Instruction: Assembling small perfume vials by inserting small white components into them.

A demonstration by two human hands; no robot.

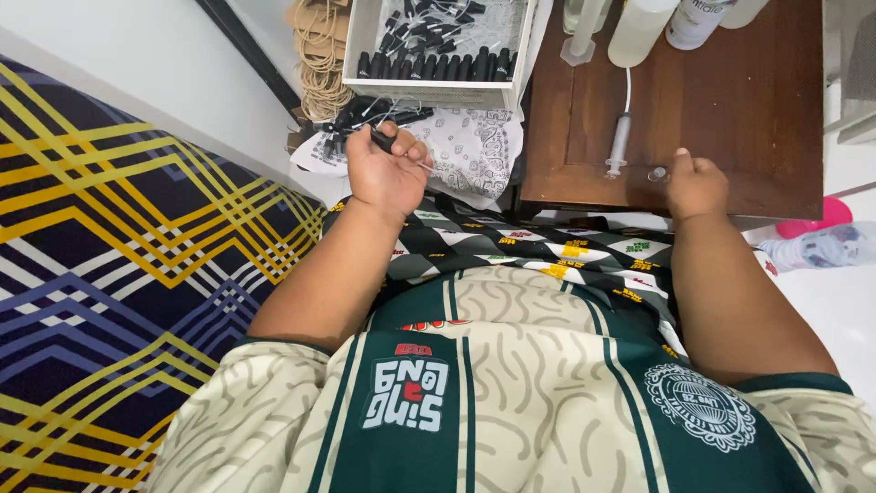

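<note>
A black dropper cap (383,140) with its thin glass tube is pinched in the left hand (388,169), just below the white box (438,91). What seems a small clear vial (657,173) is gripped by the right hand (695,185), right of the box. Capping appears in hand; alignment of tube and vial mouth is called for.

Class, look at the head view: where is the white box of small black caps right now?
The white box sits at the top centre of the head view, just left of the brown wooden table and above the left hand, which holds a small black cap.
</note>
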